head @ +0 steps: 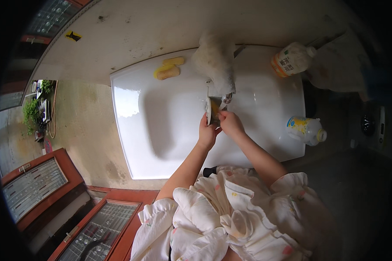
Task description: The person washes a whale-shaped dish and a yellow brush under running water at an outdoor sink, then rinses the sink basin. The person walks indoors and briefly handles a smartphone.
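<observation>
Over a white ceramic sink [183, 143], my left hand [208, 132] grips a pale-rimmed container [209, 112], its opening turned towards the right. My right hand [230, 123] is at the container's mouth, its fingers closed around something yellowish [216, 106] that is partly hidden and blurred. Just beyond both hands is a metal faucet [227, 98], with a whitish cloth or plastic covering [215, 62] wrapped around its upper part. Whether water is running cannot be told.
Two yellow sponges [168, 72] [173, 61] lie at the sink's back left. A labelled plastic bottle [292, 60] stands at the back right corner, and a plastic jug [305, 130] is at the right edge. A stained wall [150, 26] rises behind; red-framed doors [42, 182] are at left.
</observation>
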The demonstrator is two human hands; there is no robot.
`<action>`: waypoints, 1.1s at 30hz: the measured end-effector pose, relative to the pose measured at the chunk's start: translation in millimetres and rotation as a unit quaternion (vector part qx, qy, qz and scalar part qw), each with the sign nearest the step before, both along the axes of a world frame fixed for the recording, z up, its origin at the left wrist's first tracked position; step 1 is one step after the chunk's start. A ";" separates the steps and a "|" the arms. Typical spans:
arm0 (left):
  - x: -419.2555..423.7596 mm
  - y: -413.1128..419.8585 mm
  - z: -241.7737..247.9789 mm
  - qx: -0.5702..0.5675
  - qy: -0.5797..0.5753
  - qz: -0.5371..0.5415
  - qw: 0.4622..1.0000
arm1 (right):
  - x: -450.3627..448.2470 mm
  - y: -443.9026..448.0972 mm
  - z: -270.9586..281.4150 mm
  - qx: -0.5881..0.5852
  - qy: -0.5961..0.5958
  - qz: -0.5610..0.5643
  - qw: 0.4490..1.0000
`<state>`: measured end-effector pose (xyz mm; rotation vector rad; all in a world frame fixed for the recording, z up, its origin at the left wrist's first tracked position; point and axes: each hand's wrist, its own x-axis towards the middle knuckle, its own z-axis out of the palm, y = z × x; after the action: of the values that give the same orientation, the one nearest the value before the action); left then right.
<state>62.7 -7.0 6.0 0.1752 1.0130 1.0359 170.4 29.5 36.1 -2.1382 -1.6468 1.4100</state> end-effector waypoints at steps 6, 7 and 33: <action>-23.8 -3.2 4.2 0.010 -0.024 -0.032 0.999 | 4.9 -19.0 -5.5 -0.056 0.182 -0.061 0.980; -20.3 -5.3 5.8 0.002 -0.014 -0.029 0.999 | 4.8 -11.5 -2.2 -0.046 0.177 -0.072 0.980; -11.5 -5.1 30.7 0.062 0.284 0.092 0.952 | 4.3 -26.3 41.4 0.190 -0.209 0.312 0.907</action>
<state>51.1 -12.1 36.7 0.5109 1.5041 1.2551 174.7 3.2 77.5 -1.8397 -2.6722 0.6129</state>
